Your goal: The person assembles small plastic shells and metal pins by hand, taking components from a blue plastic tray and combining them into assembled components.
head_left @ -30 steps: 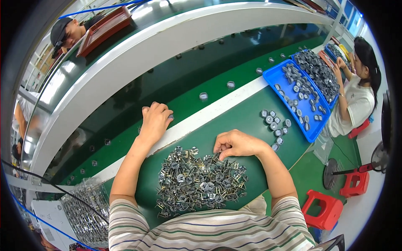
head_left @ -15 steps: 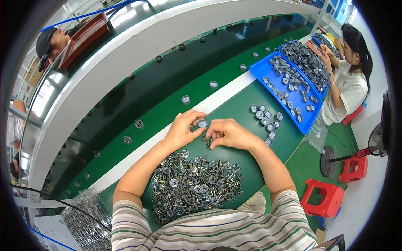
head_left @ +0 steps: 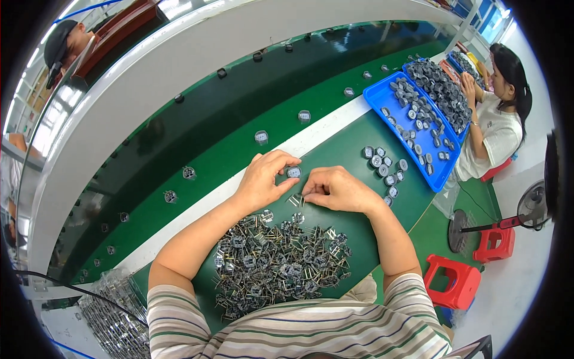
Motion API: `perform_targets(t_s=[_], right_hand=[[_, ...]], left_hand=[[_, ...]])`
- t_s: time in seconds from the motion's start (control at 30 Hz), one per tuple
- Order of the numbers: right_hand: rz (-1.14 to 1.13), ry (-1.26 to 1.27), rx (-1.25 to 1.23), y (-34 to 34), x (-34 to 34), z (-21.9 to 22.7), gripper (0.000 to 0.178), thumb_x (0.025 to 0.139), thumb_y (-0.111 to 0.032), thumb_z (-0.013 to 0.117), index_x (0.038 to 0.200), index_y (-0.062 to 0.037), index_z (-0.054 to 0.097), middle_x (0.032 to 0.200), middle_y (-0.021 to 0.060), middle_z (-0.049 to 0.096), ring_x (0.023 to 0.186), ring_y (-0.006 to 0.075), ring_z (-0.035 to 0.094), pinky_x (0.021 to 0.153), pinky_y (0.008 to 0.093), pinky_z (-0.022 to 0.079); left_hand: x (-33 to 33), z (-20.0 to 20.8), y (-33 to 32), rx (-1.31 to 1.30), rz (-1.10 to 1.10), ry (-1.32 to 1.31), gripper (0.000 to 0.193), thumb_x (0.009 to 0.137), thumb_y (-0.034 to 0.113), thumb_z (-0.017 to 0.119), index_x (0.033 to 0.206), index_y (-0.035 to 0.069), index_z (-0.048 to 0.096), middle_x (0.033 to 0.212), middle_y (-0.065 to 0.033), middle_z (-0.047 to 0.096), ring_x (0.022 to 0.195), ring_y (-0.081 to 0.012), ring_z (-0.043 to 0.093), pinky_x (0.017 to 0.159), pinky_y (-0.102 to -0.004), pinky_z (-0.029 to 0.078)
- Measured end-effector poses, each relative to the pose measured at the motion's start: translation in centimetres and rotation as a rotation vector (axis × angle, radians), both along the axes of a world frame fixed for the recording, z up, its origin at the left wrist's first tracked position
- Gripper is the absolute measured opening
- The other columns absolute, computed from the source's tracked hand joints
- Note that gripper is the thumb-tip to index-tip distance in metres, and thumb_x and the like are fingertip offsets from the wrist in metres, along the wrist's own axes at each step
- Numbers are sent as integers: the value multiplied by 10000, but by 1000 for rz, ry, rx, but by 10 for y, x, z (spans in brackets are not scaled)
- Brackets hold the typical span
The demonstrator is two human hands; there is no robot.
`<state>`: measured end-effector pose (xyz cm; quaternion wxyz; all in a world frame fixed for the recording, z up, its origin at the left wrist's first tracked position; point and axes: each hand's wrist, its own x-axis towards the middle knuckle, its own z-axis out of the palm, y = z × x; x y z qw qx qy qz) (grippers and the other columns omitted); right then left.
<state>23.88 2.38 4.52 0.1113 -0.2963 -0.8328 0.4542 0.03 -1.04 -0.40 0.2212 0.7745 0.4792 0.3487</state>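
Note:
Between thumb and fingers, my left hand (head_left: pixel 263 177) grips a small grey round plastic housing (head_left: pixel 293 172) with a pale face. Just right of it, my right hand (head_left: pixel 339 190) is closed in a pinch on a small part with thin metal pins (head_left: pixel 295 200); the fingers cover most of its body. Below both hands, a large heap of dark pinned parts (head_left: pixel 281 260) lies on the green table (head_left: pixel 335 146). Several more grey housings (head_left: pixel 382 170) sit in a loose group to the right of my right hand.
A blue tray (head_left: pixel 382 96) of grey parts stands at the right, beside a fuller one and a seated person (head_left: pixel 499 125). Along the far side runs a green conveyor (head_left: pixel 233 158) carrying spaced parts. Red stools (head_left: pixel 457 281) and a fan (head_left: pixel 532 203) stand at right.
My right hand has shifted slightly right, and the pins at its fingertips now show more clearly. The left hand still grips the housing. Parts on the conveyor have moved a little toward the lower left.

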Motion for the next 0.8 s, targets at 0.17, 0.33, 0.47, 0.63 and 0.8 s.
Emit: perform_targets(t_s=[0.17, 0.33, 0.47, 0.63, 0.8], right_hand=[[-344, -77, -30, 14, 14, -3, 246, 891, -196, 789, 989, 30, 784, 811, 134, 772, 736, 177, 726, 698, 337, 578], [-495, -74, -54, 22, 22, -9, 212, 948, -168, 764, 992, 38, 777, 742, 24, 703, 680, 83, 611, 617, 287, 506], [-541, -24, 30, 30, 27, -19, 201, 963, -152, 748, 1033, 34, 778, 795, 33, 714, 716, 83, 614, 644, 292, 509], [-436, 32, 39, 23, 21, -10, 176, 896, -129, 782, 982, 23, 762, 870, 116, 738, 753, 192, 691, 707, 363, 548], [-460, 109, 142, 14, -4, -22, 104, 888, -97, 796, 913, -9, 748, 853, 75, 687, 732, 158, 652, 678, 326, 525]], left_hand=[[-1, 0, -1, 11, -14, -4, 432, 811, 137, 857, 1216, 109, 711, 1155, -14, 683, 845, -161, 618, 855, -335, 455], [4, 1, -3, 23, 48, 18, 390, 802, 165, 870, 1140, 81, 695, 1065, -42, 608, 853, -198, 582, 854, -362, 463], [3, 0, -2, -26, 43, 56, 377, 820, 210, 872, 1125, 85, 689, 1091, -81, 597, 967, -291, 602, 865, -420, 490], [2, 2, -3, -12, 52, 54, 370, 807, 218, 880, 1095, 79, 695, 1099, -83, 601, 989, -307, 609, 871, -425, 494], [3, -3, 1, 15, 57, 40, 360, 782, 212, 893, 1055, 74, 703, 1045, -68, 595, 930, -264, 597, 855, -398, 479]])
